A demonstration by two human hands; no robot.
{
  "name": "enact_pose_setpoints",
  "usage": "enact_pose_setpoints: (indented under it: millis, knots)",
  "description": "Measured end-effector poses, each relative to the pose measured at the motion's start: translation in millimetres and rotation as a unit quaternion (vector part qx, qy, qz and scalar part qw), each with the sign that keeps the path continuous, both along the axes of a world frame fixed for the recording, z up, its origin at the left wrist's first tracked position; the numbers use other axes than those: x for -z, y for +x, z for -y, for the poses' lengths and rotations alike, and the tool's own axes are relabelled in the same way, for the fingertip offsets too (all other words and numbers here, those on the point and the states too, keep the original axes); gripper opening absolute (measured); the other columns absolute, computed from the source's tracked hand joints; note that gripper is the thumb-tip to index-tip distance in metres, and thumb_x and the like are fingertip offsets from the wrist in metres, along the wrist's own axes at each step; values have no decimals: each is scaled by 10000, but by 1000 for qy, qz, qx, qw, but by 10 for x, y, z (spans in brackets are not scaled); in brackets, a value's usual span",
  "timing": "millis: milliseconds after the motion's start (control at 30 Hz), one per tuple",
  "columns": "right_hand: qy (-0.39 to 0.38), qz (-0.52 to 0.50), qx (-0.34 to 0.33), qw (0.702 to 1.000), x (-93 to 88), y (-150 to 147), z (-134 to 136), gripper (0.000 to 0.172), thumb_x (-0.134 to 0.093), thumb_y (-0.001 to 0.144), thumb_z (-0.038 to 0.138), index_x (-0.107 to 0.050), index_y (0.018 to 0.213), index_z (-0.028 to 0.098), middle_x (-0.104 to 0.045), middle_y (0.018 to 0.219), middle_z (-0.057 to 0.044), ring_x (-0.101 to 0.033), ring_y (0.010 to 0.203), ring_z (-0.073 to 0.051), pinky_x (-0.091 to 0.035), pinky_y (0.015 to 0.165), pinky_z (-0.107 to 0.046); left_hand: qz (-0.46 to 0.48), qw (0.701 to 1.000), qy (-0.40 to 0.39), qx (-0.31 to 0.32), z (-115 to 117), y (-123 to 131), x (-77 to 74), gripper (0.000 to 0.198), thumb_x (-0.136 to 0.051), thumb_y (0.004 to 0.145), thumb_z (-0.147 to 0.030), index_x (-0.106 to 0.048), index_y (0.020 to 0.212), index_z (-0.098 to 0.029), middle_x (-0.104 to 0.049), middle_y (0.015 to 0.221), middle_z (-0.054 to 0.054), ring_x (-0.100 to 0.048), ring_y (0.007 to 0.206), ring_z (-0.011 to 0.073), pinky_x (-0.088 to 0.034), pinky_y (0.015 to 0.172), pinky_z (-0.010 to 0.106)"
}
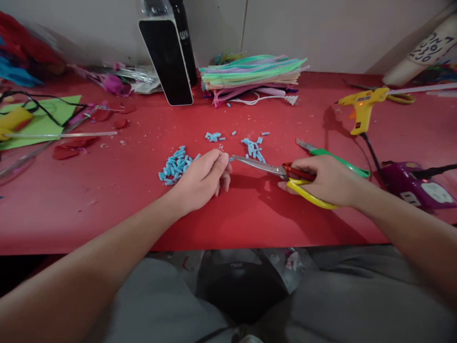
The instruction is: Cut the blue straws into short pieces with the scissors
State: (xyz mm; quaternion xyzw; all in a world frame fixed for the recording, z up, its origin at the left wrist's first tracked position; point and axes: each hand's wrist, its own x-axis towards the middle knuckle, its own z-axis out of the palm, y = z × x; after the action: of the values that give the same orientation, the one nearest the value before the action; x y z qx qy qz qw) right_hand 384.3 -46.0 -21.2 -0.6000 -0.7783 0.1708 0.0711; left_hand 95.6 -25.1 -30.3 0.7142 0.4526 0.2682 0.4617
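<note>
My left hand (204, 177) is closed, its thumb and finger pinching a small blue piece (231, 159) that barely shows past the fingertips. My right hand (326, 181) grips scissors (262, 166) with one red and one yellow handle loop. The blades point left and look nearly closed, their tips right by the pinched piece. Beside my left wrist lies a larger pile of short blue cut pieces (174, 166). Two smaller groups of blue pieces, one group (213, 137) behind my left hand and another group (254, 148) behind the blades, lie on the red table (228, 224).
A bundle of pastel pipe cleaners (253, 74) and a leaning black-faced slab (167, 62) stand at the back. To the right are a green utility knife (339, 162), a yellow glue gun (364, 107) and a purple box (416, 183). Green sheets (46, 121) lie left.
</note>
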Motion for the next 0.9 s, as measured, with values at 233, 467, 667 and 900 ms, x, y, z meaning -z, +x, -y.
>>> enact_pose_setpoints:
  millis: [233, 467, 667, 900]
  knots:
    - [-8, -5, 4, 1000, 7, -2, -7, 490, -674, 775, 579, -401, 600, 212, -329, 555, 56, -274, 541, -110, -242, 487, -269, 2, 1000, -7, -2, 2, 11, -14, 340, -305, 1058, -407, -449, 830, -198, -606, 611, -14, -509, 439, 77, -408, 457, 215]
    - [-11, -1, 10, 1000, -5, -22, -3, 489, -681, 774, 564, -397, 584, 215, -340, 542, 47, -276, 540, -116, -250, 488, -279, -1, 1000, -7, -1, 5, 10, -25, 336, -302, 1060, -396, -446, 830, -197, -609, 611, -13, -508, 439, 76, -407, 457, 214]
    - [-5, 11, 32, 999, 15, -6, -3, 493, -709, 759, 544, -394, 579, 211, -325, 538, 50, -266, 522, -108, -217, 477, -283, 1, 1000, -4, -1, 3, 9, -22, 335, -302, 1061, -385, -451, 831, -192, -613, 612, -16, -509, 438, 71, -401, 452, 205]
    - [5, -14, 15, 1000, 35, 3, -11, 477, -691, 766, 554, -410, 593, 209, -321, 547, 60, -274, 530, -101, -221, 498, -277, 6, 1000, -5, -1, -2, 12, -7, 335, -308, 1060, -378, -465, 831, -190, -615, 605, -22, -510, 438, 69, -404, 453, 198]
